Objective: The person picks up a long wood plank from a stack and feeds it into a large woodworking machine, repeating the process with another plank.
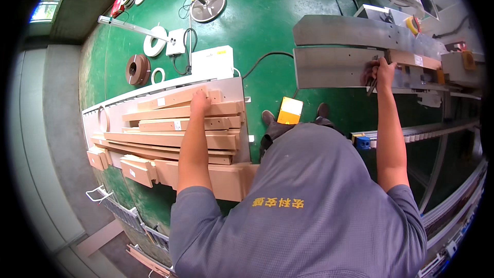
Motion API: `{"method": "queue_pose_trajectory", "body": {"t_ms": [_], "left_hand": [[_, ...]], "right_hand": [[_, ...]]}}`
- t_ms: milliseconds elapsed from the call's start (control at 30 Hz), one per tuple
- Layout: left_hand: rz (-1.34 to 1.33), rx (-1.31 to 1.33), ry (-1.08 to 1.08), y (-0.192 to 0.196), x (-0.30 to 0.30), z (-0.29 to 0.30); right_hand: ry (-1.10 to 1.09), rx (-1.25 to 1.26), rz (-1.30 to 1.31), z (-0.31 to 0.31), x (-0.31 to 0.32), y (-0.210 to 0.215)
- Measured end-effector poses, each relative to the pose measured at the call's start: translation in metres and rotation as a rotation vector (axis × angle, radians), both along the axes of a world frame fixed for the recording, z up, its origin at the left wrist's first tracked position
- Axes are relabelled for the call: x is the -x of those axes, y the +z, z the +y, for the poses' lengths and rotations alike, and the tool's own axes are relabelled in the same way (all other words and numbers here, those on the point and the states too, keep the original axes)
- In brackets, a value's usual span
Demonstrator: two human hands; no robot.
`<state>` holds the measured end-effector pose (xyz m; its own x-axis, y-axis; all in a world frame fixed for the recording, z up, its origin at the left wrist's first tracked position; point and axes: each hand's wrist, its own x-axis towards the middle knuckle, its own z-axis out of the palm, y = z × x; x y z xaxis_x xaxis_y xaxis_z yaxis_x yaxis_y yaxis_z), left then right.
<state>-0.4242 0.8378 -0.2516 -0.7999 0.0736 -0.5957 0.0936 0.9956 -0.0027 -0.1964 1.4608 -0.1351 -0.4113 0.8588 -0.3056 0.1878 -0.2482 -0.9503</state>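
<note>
My left hand [200, 102] is closed on the right end of a tan wooden board [177, 97], the farthest of several stacked on a pale table [117, 116]. Below it lie more long boards [180, 109], side by side and slightly askew. My right arm reaches out to a grey metal machine table [334, 67]. There my right hand [382, 73] is closed, with a dark slim tool [372, 87] showing beneath its fingers; its exact kind cannot be made out. Just beyond this hand, another tan board [416, 58] with a white label lies on the metal surface.
A yellow-topped foot pedal [290, 110] sits on the green floor between my shoes. Rolls of brown [138, 69] and white edging strip [155, 41] lie at the far left, near a fan base [208, 6]. A roller rail [417, 135] runs at the right.
</note>
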Motion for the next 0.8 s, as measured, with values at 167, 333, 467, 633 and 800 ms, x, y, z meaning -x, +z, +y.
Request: {"method": "queue_pose_trajectory", "body": {"t_ms": [167,333,467,633,800], "left_hand": [[0.345,-0.112,-0.241,0.003,-0.002,-0.004],[0.457,-0.16,-0.442,0.046,-0.008,0.056],[0.47,-0.589,-0.51,0.09,-0.029,0.12],[0.447,-0.869,-0.615,0.136,-0.075,0.203],[0.384,-0.954,-0.573,0.14,-0.092,0.257]], "right_hand": [[0.193,-0.311,-0.144,0.01,-0.002,-0.03],[0.185,-0.062,-0.24,-0.004,0.003,-0.014],[0.488,-0.452,-0.286,-0.079,0.007,0.01],[0.891,-0.267,0.023,-0.182,0.029,0.027],[1.007,-0.187,-0.044,-0.195,0.041,0.032]]}}
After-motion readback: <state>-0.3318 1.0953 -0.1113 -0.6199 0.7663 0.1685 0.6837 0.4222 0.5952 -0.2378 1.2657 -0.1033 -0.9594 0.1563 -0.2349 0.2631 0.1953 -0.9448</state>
